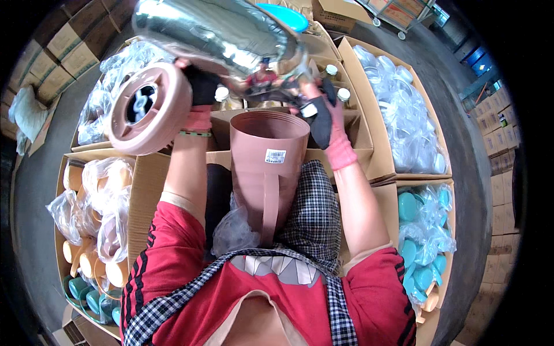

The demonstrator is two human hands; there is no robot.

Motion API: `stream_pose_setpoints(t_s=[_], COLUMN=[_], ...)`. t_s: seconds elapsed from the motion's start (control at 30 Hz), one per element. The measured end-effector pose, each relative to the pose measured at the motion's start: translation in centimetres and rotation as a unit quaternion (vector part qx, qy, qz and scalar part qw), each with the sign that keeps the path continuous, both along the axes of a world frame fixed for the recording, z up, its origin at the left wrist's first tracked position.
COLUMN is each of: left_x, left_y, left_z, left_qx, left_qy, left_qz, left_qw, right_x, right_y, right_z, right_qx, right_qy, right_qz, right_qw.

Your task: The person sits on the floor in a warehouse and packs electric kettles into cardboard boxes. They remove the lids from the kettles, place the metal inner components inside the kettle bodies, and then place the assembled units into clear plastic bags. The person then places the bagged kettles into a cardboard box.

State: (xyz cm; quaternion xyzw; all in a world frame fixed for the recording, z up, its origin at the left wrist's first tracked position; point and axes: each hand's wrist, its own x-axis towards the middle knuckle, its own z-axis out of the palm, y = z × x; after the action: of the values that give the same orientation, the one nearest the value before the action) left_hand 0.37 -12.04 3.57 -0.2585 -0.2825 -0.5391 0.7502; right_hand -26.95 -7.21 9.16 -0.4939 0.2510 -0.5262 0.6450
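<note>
Gloved hands work above open cardboard boxes on the grey floor (464,167) of a storeroom, where cartons (63,46) stack along the left wall and more rise at the right. The left hand (202,86) grips a pink ring (153,109), which hides some of its fingers; the right hand (324,118) clasps the narrow end of a silver liner (213,40), slanted across the top of the view and blurred at that end. Below them a pink shell (268,196), open end up and handle toward the wearer, stands between the knees, with a crumpled clear bag (235,230) beside it. The liner screens part of the middle box (363,124), where white-tipped bottle necks (344,95) show, while the ring overlaps the upper left box, filled with clear-wrapped pieces (95,124). At right, one box holds more clear-wrapped goods (404,109) and another, nearer, teal parts (424,254) under plastic. Orange parts (89,262) and teal ones crowd the lower left box. Beyond the liner lie a blue dish-like piece (288,18) and, farther back, a wheeled cart (398,14); a pale sack (32,112) slumps by the left-hand cartons.
</note>
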Motion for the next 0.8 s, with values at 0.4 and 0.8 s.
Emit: stream_pose_setpoints(t_s=[0.4,0.8], left_x=[-2.2,-6.0], left_y=[9.5,13.7], left_z=[2.3,2.5], left_qx=[0.102,0.294], left_qy=[-0.346,-0.174], left_qz=[0.215,-0.125], left_qw=[0.908,0.931], right_x=[-0.2,-1.7], right_y=[-2.1,-0.5], right_z=[-4.9,0.9], right_qx=[0.040,-0.107], right_qy=[0.132,0.315], right_qz=[0.049,0.168], right_qw=[0.989,0.928])
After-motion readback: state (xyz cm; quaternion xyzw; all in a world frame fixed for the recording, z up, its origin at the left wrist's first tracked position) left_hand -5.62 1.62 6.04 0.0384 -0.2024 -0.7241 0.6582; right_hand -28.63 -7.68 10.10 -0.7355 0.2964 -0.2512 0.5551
